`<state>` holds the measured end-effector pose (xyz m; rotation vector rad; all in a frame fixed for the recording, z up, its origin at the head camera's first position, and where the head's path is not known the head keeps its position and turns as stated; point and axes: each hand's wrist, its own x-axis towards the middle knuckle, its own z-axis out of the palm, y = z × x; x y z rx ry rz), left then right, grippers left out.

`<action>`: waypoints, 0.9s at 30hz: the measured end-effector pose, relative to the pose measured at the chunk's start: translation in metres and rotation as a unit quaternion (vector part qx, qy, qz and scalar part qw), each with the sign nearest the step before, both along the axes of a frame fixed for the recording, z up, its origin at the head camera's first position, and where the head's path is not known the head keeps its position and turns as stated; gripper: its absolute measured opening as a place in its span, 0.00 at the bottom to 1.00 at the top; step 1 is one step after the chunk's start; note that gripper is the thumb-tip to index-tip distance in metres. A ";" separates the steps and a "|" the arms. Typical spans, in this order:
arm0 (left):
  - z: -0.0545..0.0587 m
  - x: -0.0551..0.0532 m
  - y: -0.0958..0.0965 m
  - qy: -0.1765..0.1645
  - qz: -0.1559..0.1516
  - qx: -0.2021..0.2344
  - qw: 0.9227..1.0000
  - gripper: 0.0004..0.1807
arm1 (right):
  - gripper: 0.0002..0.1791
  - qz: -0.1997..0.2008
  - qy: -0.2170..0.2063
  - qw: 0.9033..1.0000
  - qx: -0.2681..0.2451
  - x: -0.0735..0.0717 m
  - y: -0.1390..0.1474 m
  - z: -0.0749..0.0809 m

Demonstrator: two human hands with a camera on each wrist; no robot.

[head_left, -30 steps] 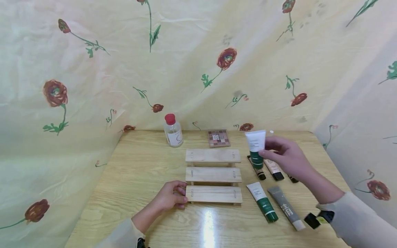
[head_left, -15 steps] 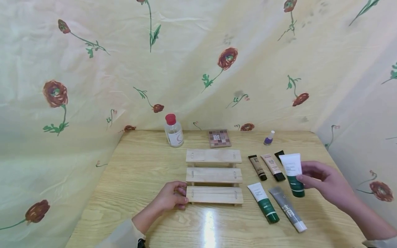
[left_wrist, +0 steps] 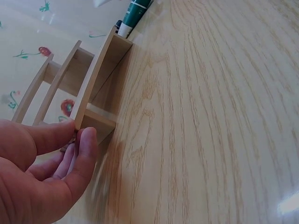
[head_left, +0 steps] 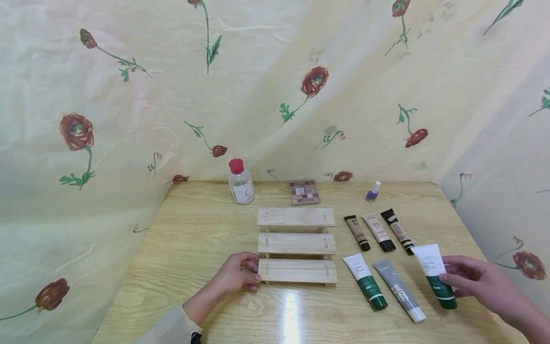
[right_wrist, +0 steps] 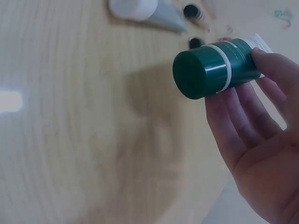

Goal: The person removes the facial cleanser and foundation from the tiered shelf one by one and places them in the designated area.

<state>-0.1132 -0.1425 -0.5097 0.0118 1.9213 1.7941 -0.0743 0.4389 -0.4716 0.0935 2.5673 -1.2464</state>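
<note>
At the front right, my right hand [head_left: 481, 286] pinches a white-and-green squeeze tube [head_left: 436, 277] between thumb and fingers. In the right wrist view its green cap [right_wrist: 191, 74] points toward the camera, and a shadow falls on the table below. My left hand [head_left: 236, 272] grips the left end of the lowest step of a three-step wooden display stand [head_left: 296, 271]. In the left wrist view, thumb and fingers [left_wrist: 86, 144] pinch that step's corner. A matching white-and-green tube [head_left: 365, 282] and a grey tube [head_left: 398, 290] lie side by side left of the held one.
Behind these lie a tan tube [head_left: 357, 232], a pink BB cream tube [head_left: 378, 231] and a black-capped tube [head_left: 397, 231]. A purple nail polish bottle [head_left: 372, 192], an eyeshadow palette [head_left: 304, 192] and a red-capped bottle [head_left: 241, 184] are along the back, before a flowered cloth.
My right hand has carried the white-and-green tube from beside the stand rightward and toward the front edge, uncovering the tubes and nail polish behind. My left hand has stayed on the stand.
</note>
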 end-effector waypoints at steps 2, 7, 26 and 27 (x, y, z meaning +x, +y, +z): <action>0.000 0.000 0.000 0.001 0.000 0.000 1.000 0.32 | 0.32 -0.005 -0.012 1.000 0.007 0.002 0.006 -0.006; 0.000 0.001 0.000 0.000 0.000 -0.001 1.000 0.32 | 0.33 -0.012 -0.028 0.999 0.012 0.004 0.016 -0.020; 0.001 0.001 0.000 -0.003 -0.002 0.000 1.000 0.33 | 0.38 0.005 -0.107 0.994 0.026 0.005 0.019 -0.034; 0.001 0.001 0.000 -0.003 -0.003 0.000 1.000 0.33 | 0.38 0.003 -0.107 0.994 0.030 0.005 0.018 -0.034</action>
